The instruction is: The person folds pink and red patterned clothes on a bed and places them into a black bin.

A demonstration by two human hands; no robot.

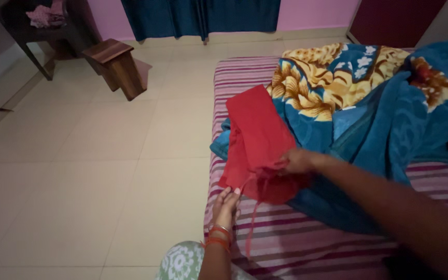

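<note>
Red cloth is the thing in hand: a folded red garment with thin drawstrings lies on the near left part of the bed, partly over a teal floral blanket that is heaped across the right and far side. The right hand is closed on the garment's gathered near end, fingers pinched round the bunched fabric. The left hand, bangles at the wrist, lies mostly open with the fingers stretched toward the garment's lower edge, the tips touching or just short of it where a red drawstring hangs down over the striped bedsheet.

By the look of it the garment is being folded or smoothed, with the long part already laid flat and the waist end not yet tidied. A neat next fold would call for the loose strings to be gathered in, and for the blanket beneath to stay put so the cloth does not slide.

Of containers there is little: a dark wooden table at the far left holds a crumpled pink cloth, and a small wooden stool stands near it on the tiled floor.
</note>
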